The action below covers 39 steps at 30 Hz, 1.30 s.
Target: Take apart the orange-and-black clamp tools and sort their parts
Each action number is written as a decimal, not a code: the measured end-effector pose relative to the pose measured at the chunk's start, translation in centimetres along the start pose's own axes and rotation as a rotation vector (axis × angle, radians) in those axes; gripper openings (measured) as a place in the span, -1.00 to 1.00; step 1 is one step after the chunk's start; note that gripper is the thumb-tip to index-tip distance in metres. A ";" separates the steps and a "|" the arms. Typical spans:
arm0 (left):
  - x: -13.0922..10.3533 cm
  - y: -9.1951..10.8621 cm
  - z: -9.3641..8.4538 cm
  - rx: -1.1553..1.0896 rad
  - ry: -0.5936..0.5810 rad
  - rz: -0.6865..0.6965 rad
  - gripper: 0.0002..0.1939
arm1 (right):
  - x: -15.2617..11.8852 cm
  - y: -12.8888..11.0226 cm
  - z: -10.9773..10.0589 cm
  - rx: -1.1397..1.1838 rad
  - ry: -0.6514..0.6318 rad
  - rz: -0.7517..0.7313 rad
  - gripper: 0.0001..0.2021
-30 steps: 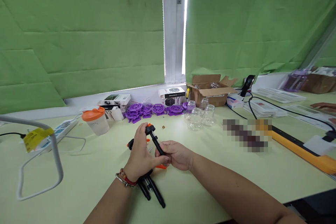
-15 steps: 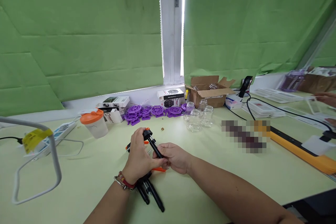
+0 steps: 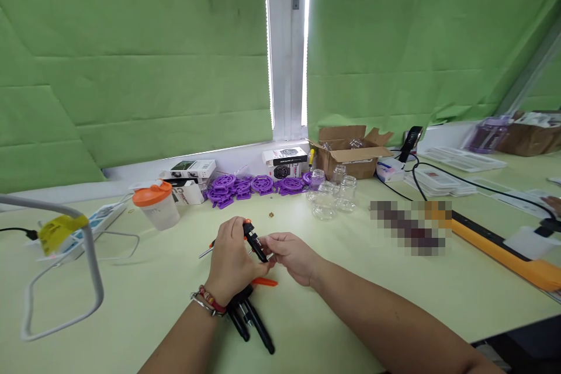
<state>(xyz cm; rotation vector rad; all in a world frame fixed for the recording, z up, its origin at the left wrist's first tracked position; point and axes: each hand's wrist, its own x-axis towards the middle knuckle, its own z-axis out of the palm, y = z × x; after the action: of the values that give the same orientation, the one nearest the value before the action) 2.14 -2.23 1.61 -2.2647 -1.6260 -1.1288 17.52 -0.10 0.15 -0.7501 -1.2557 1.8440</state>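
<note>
My left hand (image 3: pixel 234 257) is closed around a black tool with orange parts (image 3: pixel 255 242), which slants down to the right in front of my fingers. My right hand (image 3: pixel 291 254) is pinched at the lower right side of that same tool; what exactly its fingertips grip is too small to tell. Beneath my left hand lie more black tools with long dark arms (image 3: pixel 259 324), partly hidden by the wrist. An orange strip-like part (image 3: pixel 265 282) pokes out to the right below the hands. A thin metal rod (image 3: pixel 205 251) sticks out to the left of my left hand.
Purple plastic wheel-shaped parts (image 3: pixel 263 184) lie along the back. Beside them stand glass jars (image 3: pixel 325 201), a cardboard box (image 3: pixel 357 158) and small printed boxes (image 3: pixel 286 156). A shaker cup (image 3: pixel 158 210) and grey metal frame (image 3: pixel 97 280) are at left; an orange bar (image 3: pixel 495 248) lies right.
The black tool has turned in my hands and less of its shaft shows. A thin rod has come into view on the left. The other person's hand at far right has moved lower.
</note>
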 end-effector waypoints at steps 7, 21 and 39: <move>0.2 -0.7 0.3 0.068 -0.010 -0.015 -0.32 | -0.4 0.0 -0.2 -0.502 0.156 -0.196 -0.67; 0.2 -0.9 0.5 0.145 -0.032 -0.017 -0.40 | 0.1 0.9 -0.6 -0.739 0.111 -0.321 -0.69; 0.2 -0.8 0.5 0.139 -0.059 -0.043 -0.38 | 0.5 1.0 -0.6 -0.717 0.152 -0.440 -0.78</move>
<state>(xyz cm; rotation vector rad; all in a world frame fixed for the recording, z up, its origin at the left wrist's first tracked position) 1.72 -1.51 1.17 -2.2051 -1.7249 -0.9350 17.42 0.40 -1.04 -0.8686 -1.8257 0.9536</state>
